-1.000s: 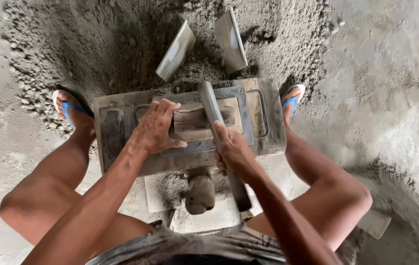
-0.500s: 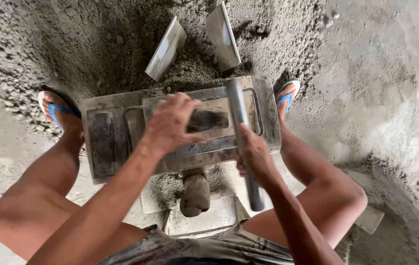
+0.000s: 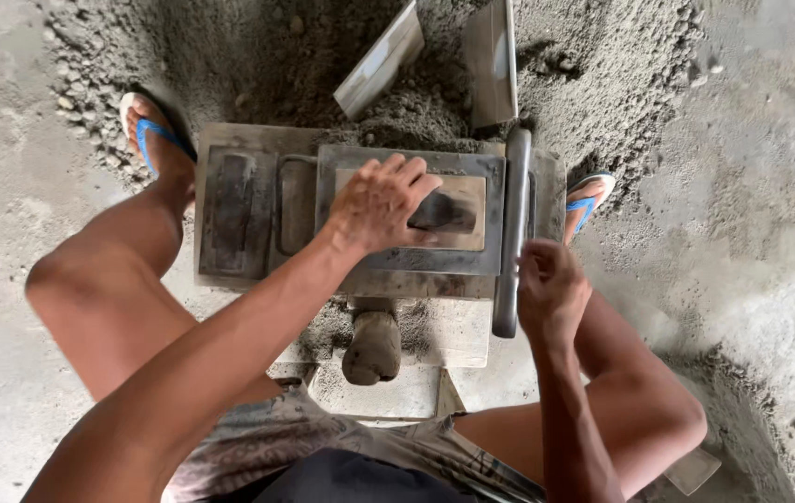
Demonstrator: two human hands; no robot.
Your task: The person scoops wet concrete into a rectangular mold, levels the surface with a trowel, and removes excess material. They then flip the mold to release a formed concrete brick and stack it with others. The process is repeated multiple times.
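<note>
A grey metal block mould sits on the ground between my feet, at the edge of a heap of damp cement mix. My left hand lies palm down on the mould's inner plate, fingers spread beside a dark hollow. A round metal bar lies along the mould's right edge. My right hand is curled around the bar's near end. A mortar-caked handle sticks out under the mould toward me.
Two flat metal plates stand stuck in the heap behind the mould. My feet in blue sandals flank it. Pale slabs lie beneath it, on bare concrete floor.
My right hand has swung the bar from the middle of the mould out to its right edge. My left hand stays on the inner plate. The view has shifted slightly.
</note>
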